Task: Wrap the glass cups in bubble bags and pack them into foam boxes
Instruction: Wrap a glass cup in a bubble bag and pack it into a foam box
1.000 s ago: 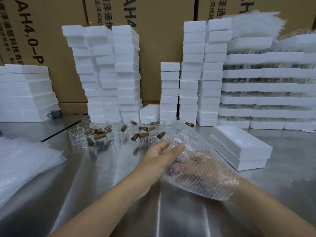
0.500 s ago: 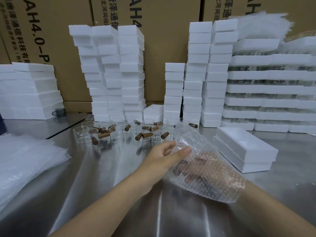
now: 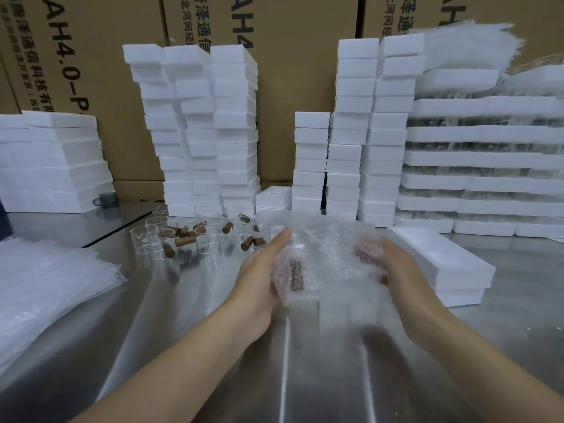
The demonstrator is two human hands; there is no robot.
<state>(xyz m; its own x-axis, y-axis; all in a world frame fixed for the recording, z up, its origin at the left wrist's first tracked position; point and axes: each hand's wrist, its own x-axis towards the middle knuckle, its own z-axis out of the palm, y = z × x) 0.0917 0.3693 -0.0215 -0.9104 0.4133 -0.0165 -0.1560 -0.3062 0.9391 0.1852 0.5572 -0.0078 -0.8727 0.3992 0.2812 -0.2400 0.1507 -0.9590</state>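
Observation:
A clear bubble bag [image 3: 323, 254] is held above the steel table between both hands. A brown wooden handle [image 3: 296, 275] of a glass cup shows through it. My left hand [image 3: 262, 270] grips the bag's left side, thumb up along its edge. My right hand [image 3: 393, 270] holds the right side, fingers partly hidden under the wrap. Several bare glass cups [image 3: 158, 239] with brown handles stand behind my left hand. An open foam box [image 3: 442, 261] lies on another one to the right.
A pile of flat bubble bags [image 3: 45, 285] lies at the left. Tall stacks of white foam boxes [image 3: 195, 132] line the back in front of cardboard cartons [image 3: 290, 71]. Foam trays [image 3: 488, 157] are stacked at the right. A small grey mug [image 3: 106, 199] sits far left.
My right hand has come out of the bag and now holds it from the right. The bag has turned and the cup's handle now shows on its left side.

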